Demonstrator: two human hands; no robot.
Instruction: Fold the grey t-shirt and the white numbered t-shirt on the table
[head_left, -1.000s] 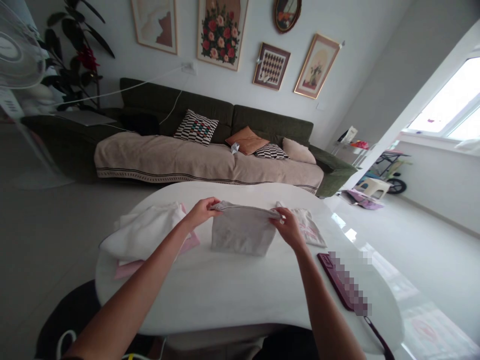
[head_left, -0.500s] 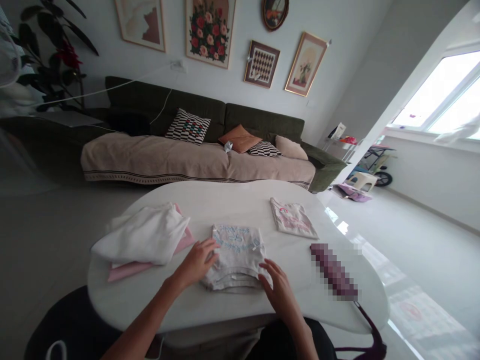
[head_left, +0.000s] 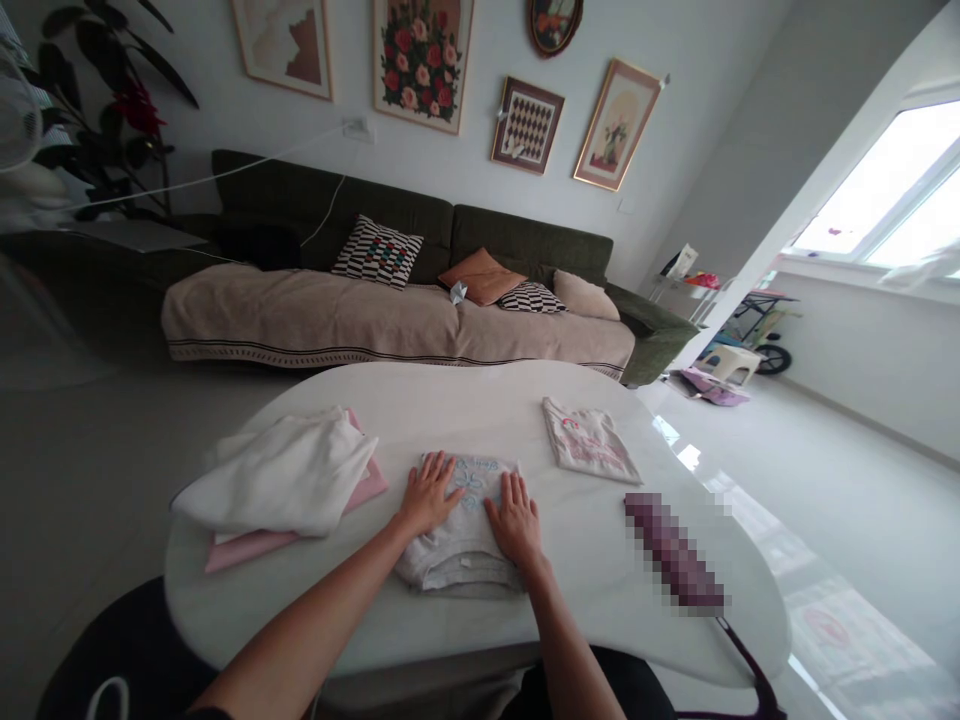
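Note:
A light grey shirt (head_left: pixel 469 545) with blue lettering lies folded on the white table (head_left: pixel 450 400), its neckline toward me. My left hand (head_left: pixel 430 492) rests flat on the shirt's left half, fingers stretched away from me. On the right half lies my right hand (head_left: pixel 516 522), also flat with its fingers extended. Parts of the blue print are covered by both hands. Another folded shirt (head_left: pixel 591 440), pale with a pink print, lies further back on the right.
Left on the table is a heap of white cloth (head_left: pixel 285 475) over pink cloth (head_left: pixel 251 547). A pixelated dark purple item (head_left: pixel 675 555) with a strap lies at the right edge. A green sofa (head_left: pixel 300 200) with cushions stands behind the table.
Both hands have moved from the shirt's sides forward and inward onto its top, and now lie flat on it. The view has shifted slightly.

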